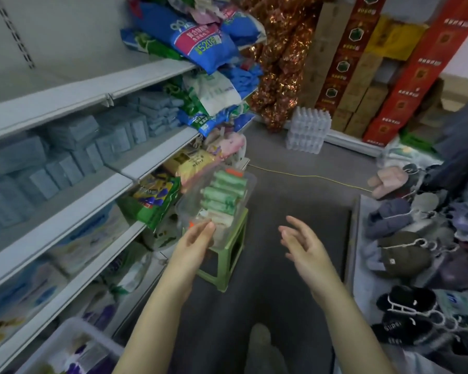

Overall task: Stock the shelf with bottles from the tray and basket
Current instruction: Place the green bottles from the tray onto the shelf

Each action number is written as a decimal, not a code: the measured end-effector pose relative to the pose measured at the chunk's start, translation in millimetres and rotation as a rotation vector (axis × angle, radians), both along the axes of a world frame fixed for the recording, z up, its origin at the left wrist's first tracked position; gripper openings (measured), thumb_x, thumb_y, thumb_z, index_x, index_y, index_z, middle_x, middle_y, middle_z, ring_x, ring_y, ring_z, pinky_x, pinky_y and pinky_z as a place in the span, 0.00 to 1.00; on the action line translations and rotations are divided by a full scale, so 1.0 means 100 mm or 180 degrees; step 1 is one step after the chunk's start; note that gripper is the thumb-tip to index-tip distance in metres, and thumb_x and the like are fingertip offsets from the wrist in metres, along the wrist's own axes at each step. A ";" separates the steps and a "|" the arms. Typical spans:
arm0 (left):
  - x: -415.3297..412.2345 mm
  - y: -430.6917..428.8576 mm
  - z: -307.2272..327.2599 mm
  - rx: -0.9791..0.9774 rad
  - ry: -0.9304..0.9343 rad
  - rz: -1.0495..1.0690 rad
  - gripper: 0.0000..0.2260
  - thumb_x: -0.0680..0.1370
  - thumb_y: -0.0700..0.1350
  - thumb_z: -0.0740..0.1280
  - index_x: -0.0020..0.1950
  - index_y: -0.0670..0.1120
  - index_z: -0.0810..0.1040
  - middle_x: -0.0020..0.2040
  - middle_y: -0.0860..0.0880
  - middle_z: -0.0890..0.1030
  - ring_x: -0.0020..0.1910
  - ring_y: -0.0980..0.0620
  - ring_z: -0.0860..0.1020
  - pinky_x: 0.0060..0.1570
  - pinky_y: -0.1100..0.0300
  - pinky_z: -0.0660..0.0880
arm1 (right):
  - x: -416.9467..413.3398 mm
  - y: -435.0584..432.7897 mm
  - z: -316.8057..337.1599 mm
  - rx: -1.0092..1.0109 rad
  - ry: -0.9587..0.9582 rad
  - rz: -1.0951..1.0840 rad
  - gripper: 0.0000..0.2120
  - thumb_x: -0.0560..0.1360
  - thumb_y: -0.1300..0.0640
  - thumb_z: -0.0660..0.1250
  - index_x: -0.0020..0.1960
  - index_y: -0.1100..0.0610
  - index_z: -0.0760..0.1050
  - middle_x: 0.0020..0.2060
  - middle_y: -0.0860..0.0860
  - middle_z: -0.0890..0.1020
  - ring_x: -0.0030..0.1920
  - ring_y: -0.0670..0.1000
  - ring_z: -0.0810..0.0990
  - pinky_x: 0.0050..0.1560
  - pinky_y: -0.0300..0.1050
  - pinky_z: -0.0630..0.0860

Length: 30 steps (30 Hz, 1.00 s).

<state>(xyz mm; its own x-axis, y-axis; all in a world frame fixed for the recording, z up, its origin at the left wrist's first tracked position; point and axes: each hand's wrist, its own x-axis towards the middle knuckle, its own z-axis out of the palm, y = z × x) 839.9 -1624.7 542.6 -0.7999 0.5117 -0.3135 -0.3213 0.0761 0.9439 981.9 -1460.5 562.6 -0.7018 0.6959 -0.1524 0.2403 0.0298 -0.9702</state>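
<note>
A clear plastic tray (247, 184) stands on a green stool (227, 268) beside the shelf (65, 230). Several green bottles (224, 193) lie stacked inside it, with a few pale ones below. My left hand (197, 238) reaches to the tray's near edge, fingers straight and touching its wall. My right hand (300, 238) hovers to the right of the tray with relaxed, spread fingers and holds nothing. A white basket (65, 336) with purple-labelled items sits at the lower left.
Shelf boards on the left hold blue-grey packs, bagged goods and boxes. A pack of water bottles (308, 130) and stacked cartons (362, 85) stand at the back. Slippers (405, 314) lie on a low platform at right. A yellow cord (308, 176) crosses the grey floor.
</note>
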 end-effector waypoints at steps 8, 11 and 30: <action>-0.86 0.97 -0.51 -0.0657 -0.0660 0.0378 0.21 0.80 0.60 0.59 0.68 0.50 0.73 0.61 0.52 0.76 0.60 0.51 0.75 0.61 0.55 0.70 | -1.32 1.36 -0.30 -0.0137 -0.0313 0.0500 0.15 0.80 0.51 0.62 0.66 0.43 0.68 0.55 0.40 0.77 0.57 0.42 0.76 0.62 0.45 0.72; -1.05 1.17 -0.67 -0.0775 -0.0837 0.0641 0.17 0.81 0.61 0.57 0.63 0.53 0.73 0.57 0.54 0.76 0.57 0.52 0.75 0.60 0.53 0.71 | -1.81 1.61 -0.50 -0.0102 -0.0404 0.0506 0.12 0.80 0.53 0.63 0.64 0.46 0.70 0.53 0.41 0.78 0.54 0.42 0.77 0.56 0.42 0.71; -2.41 1.33 -1.74 -0.1173 -0.1839 0.1960 0.25 0.81 0.58 0.60 0.71 0.43 0.70 0.70 0.40 0.71 0.68 0.40 0.70 0.69 0.47 0.66 | -3.64 2.03 -1.86 0.0898 -0.1728 0.1399 0.25 0.80 0.53 0.64 0.73 0.62 0.66 0.70 0.58 0.70 0.70 0.57 0.69 0.68 0.46 0.64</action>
<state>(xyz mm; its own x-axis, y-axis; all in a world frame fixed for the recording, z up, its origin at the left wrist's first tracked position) 598.9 -1492.2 368.5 -0.5664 -0.1639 -0.8077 -0.8187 -0.0008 0.5743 617.4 -1257.7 376.4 -0.8011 0.4328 -0.4136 0.5911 0.4632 -0.6603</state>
